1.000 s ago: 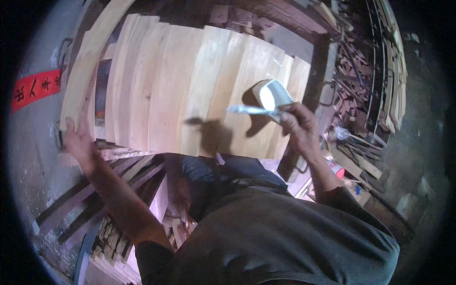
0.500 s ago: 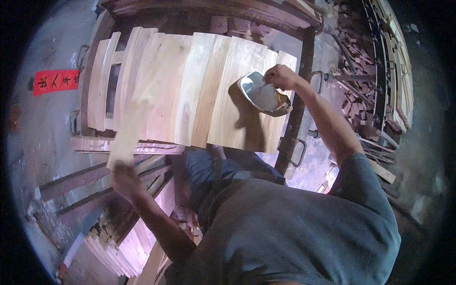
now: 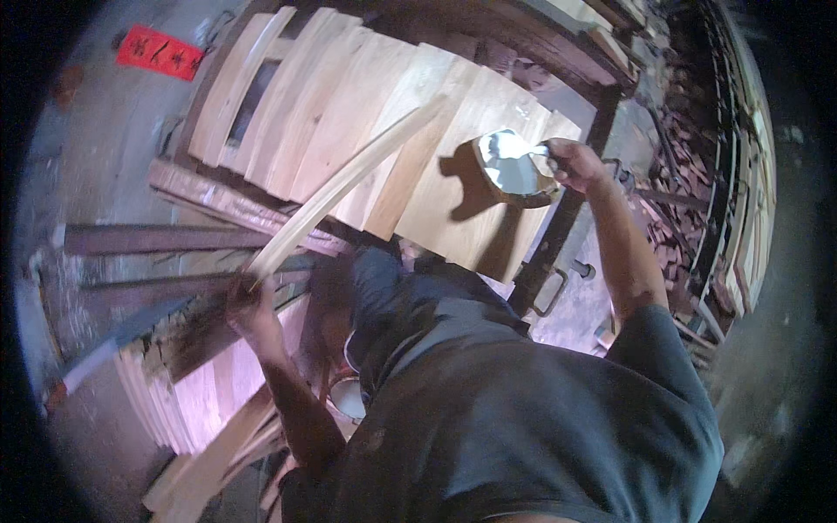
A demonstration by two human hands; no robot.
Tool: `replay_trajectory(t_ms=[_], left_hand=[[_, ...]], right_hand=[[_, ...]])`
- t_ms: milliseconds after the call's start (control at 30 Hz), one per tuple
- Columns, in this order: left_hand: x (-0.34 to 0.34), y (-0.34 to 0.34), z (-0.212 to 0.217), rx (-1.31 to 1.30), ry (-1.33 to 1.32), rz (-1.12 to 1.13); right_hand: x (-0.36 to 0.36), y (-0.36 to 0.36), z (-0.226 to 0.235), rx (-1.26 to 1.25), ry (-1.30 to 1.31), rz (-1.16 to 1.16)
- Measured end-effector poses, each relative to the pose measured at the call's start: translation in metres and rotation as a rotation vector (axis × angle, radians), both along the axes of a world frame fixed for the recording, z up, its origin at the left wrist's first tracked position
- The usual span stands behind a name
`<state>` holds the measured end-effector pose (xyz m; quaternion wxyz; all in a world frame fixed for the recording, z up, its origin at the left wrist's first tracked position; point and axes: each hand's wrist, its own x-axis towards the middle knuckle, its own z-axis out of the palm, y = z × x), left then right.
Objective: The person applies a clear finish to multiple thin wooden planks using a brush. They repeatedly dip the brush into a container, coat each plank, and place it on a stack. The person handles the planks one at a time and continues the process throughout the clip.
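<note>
Nearest the camera, a dark grey shirt fills the lower frame, with a small white-rimmed container just beside it, low down. Left of that, pale boards are stacked on a dusty concrete floor, where dark beams lie side by side. The left hand is wrapped around the lower end of a long thin wooden strip, fingers closed on it. The strip's long axis slants from that hand up and to the right, its far end pointing over a bench of light planks laid edge to edge. Farther right, the right hand grips the handle of a shiny metal scoop held above the planks' right end, casting a shadow there. Beyond, offcuts pile up along the right side, and a red paper strip lies on the far floor.
</note>
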<state>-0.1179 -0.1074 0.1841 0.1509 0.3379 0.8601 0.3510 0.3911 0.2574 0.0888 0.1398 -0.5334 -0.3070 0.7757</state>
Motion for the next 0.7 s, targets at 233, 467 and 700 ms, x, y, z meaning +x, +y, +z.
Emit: replay_trajectory(t_ms=[233,467,700], left_hand=[[0.031,0.024,0.042,0.174,-0.315,0.091],[0.036,0.018,0.028,0.411,-0.391,0.045],[0.045,0.021,0.037,0.458,-0.419,0.013]], right_hand=[[-0.062,-0.004,0.078,0.227,0.067,0.018],[-0.208,-0.066,0.152,0.399,0.131,0.337],[-0.302,-0.126,0.185,0.543,0.262,0.549]])
